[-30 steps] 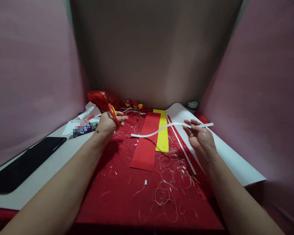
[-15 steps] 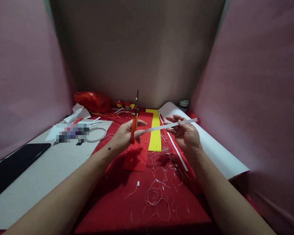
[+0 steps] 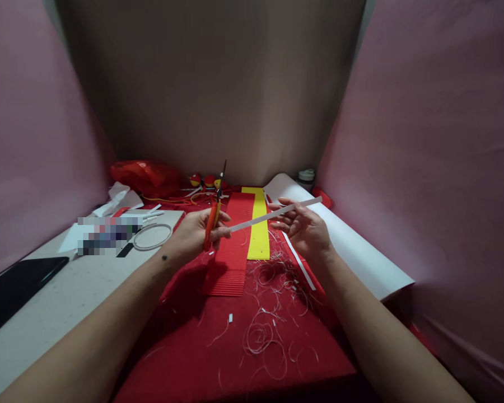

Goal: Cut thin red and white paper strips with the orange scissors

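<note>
My left hand [image 3: 201, 230] has orange-handled scissors [image 3: 212, 224] hooked on its fingers, their dark blades pointing up and away. Its thumb and a finger also pinch the left end of a narrow white strip [image 3: 252, 222]. My right hand [image 3: 304, 226] grips the same strip near its other end between thumb and forefinger, the remaining fingers loosely bent. Stretched between both hands, the strip slants up to the right above the table. Below it lie a ribbed red sheet [image 3: 224, 271] and a yellow sheet [image 3: 259, 238].
Loose threads [image 3: 262, 336] and small white scraps litter the red cloth [image 3: 180, 358]. Another white strip [image 3: 300, 263] lies by a white roll [image 3: 348, 252] on the right. At left, a pale board [image 3: 79, 305] carries a black device [image 3: 21, 285] and a ring [image 3: 152, 237]. A red bag [image 3: 145, 178] sits behind.
The view has turned slightly, so everything sits a little further left. The scissors' blades lean more to the right. Both hands keep their hold on the strip.
</note>
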`<state>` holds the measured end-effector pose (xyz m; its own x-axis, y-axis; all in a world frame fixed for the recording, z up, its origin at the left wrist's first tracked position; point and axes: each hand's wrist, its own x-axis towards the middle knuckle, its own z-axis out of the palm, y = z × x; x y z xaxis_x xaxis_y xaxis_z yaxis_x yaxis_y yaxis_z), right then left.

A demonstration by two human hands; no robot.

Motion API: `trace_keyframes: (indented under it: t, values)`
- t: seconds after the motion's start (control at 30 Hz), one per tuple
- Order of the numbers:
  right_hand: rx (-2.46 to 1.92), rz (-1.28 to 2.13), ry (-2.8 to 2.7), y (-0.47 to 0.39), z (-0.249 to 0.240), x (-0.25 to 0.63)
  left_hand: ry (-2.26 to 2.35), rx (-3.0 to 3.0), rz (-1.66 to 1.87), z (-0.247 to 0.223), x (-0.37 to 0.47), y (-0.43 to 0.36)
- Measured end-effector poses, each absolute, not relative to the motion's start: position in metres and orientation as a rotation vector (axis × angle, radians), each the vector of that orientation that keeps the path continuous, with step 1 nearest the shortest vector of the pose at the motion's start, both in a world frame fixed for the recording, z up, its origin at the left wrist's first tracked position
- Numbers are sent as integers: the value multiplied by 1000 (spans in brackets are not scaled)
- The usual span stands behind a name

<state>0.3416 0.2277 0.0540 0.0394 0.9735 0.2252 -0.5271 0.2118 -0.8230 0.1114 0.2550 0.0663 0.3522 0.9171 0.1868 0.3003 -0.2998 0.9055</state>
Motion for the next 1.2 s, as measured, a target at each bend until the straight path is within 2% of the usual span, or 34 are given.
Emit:
trace_keyframes:
  t: [0.47, 0.73, 0.97, 1.2]
  values:
    - [-702, 1372, -832, 228, 43, 327, 1117, 1778, 896, 69, 115, 251]
    - [-701, 1200, -615, 238, 54, 356, 1205, 1779, 897, 76, 93, 266]
    - [-751, 1312, -884, 228, 39, 320, 1142, 1668, 868, 70, 111, 256]
    - [-806, 1302, -872, 229, 35, 323, 1082, 1694, 813, 68, 116, 252]
